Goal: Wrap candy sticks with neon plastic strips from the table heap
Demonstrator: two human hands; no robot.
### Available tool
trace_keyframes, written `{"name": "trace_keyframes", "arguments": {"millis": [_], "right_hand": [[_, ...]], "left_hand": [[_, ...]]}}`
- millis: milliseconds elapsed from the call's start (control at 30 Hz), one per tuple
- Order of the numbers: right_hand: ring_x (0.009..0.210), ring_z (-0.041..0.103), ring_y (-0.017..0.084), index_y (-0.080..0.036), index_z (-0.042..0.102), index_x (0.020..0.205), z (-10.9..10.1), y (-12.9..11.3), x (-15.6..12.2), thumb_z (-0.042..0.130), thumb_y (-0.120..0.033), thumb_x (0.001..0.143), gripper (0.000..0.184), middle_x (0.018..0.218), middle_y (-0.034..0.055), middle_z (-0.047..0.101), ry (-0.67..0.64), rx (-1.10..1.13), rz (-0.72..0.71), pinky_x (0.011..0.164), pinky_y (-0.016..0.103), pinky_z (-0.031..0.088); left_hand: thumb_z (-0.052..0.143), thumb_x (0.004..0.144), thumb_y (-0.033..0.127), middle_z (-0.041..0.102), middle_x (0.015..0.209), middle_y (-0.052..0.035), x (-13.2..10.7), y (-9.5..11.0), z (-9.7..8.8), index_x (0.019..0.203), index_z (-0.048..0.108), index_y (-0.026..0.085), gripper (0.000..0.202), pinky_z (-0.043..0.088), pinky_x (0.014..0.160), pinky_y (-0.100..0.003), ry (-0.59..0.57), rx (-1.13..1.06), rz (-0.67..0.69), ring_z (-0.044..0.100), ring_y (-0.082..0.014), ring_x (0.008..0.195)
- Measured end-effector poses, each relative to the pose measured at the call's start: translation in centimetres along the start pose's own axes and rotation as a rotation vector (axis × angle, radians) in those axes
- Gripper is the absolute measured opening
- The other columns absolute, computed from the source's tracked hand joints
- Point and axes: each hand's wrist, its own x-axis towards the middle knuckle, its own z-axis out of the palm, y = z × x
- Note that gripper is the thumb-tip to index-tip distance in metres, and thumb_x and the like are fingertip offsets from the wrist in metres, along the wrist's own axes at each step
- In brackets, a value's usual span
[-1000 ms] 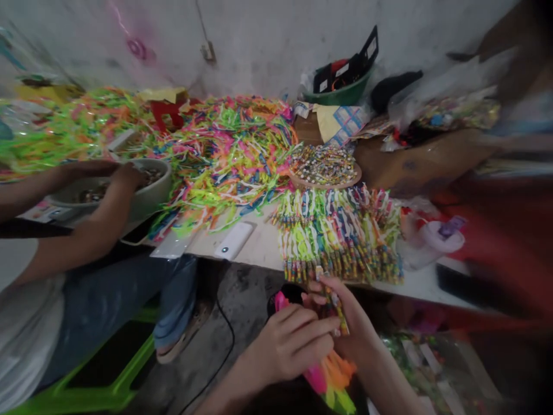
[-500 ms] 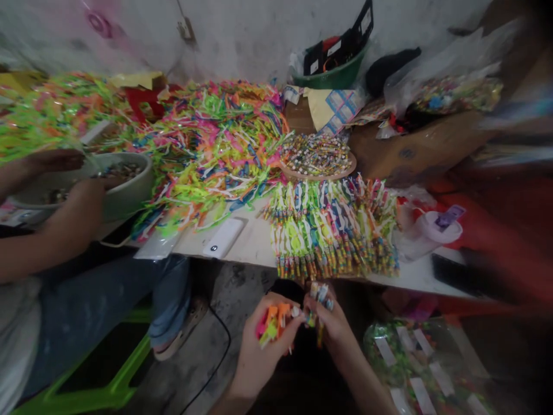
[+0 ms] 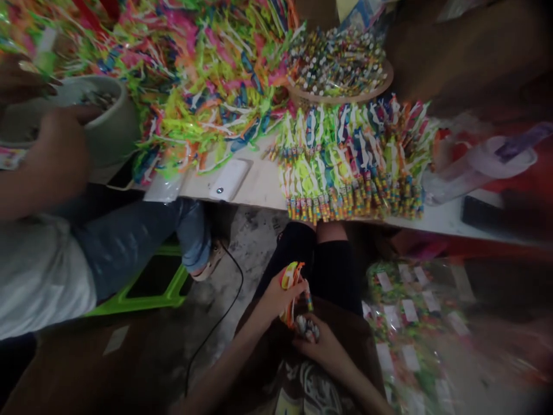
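**Neon strips everywhere, hands busy down in the lap**

Table edge (image 3: pixel 259 199) is packed: sorted row of wrapped sticks (image 3: pixel 354 167), loose neon pile (image 3: pixel 207 86), a white phone (image 3: pixel 228 180). A co-worker's hand (image 3: pixel 56 155) rests on a grey bowl (image 3: pixel 108 121). Below, left hand (image 3: pixel 276 297) pinches a bunch of orange-yellow strips (image 3: pixel 290 276); right hand (image 3: pixel 322 346) is closed around small rolled candies (image 3: pixel 307 327).

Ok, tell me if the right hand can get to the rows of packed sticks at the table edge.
Probably yes. The right hand sits low over the lap, holding small sticks; the packed rows lie straight ahead at the table edge, with nothing between.
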Motion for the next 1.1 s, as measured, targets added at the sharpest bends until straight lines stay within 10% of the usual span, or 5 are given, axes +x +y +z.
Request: {"name": "trace_keyframes", "arguments": {"millis": [300, 567, 800, 1100], "right_hand": [[0.05, 0.047, 0.011, -0.019, 0.054, 0.065, -2.7, 1.5, 1.0, 0.072, -0.043, 0.065, 0.031, 0.053, -0.0049, 0.053, 0.071, 0.152, -0.065, 0.053, 0.024, 0.035], [0.06, 0.061, 0.016, -0.019, 0.061, 0.091, -2.3, -2.0, 2.8, 0.076, -0.045, 0.062, 0.042, 0.072, 0.0003, 0.066, 0.111, 0.417, 0.008, 0.052, 0.026, 0.047], [0.058, 0.058, 0.014, -0.017, 0.058, 0.088, -4.2, -5.4, 3.5, 0.071, -0.049, 0.066, 0.041, 0.07, -0.0004, 0.063, 0.236, 0.061, -0.196, 0.048, 0.022, 0.045], [0.092, 0.059, 0.016, -0.023, 0.058, 0.105, -7.9, -10.7, 1.7, 0.053, -0.011, 0.082, 0.027, 0.099, 0.005, 0.064, 0.134, -0.736, -0.895, 0.081, 0.028, 0.047]], "left_hand": [[0.075, 0.063, 0.04, 0.057, 0.061, 0.0054, 0.2, -0.7, -1.1, 0.08, 0.056, 0.016, 0.035, 0.04, 0.047, -0.018, -0.151, 0.028, -0.037, 0.048, -0.0066, 0.048], [0.072, 0.065, 0.041, 0.054, 0.065, 0.0049, 1.5, -1.9, -0.2, 0.076, 0.053, 0.016, 0.033, 0.043, 0.056, -0.02, -0.163, 0.1, 0.117, 0.051, -0.0086, 0.057], [0.065, 0.068, 0.056, 0.055, 0.065, 0.0062, 1.3, 0.1, 0.2, 0.093, 0.048, 0.02, 0.047, 0.038, 0.034, -0.019, -0.139, 0.048, -0.02, 0.045, -0.0066, 0.038], [0.067, 0.069, 0.041, 0.067, 0.077, -0.0055, 0.4, 4.4, -0.4, 0.092, 0.061, 0.011, 0.038, 0.047, 0.039, -0.019, -0.358, -0.03, -0.052, 0.057, -0.0104, 0.049]]}}
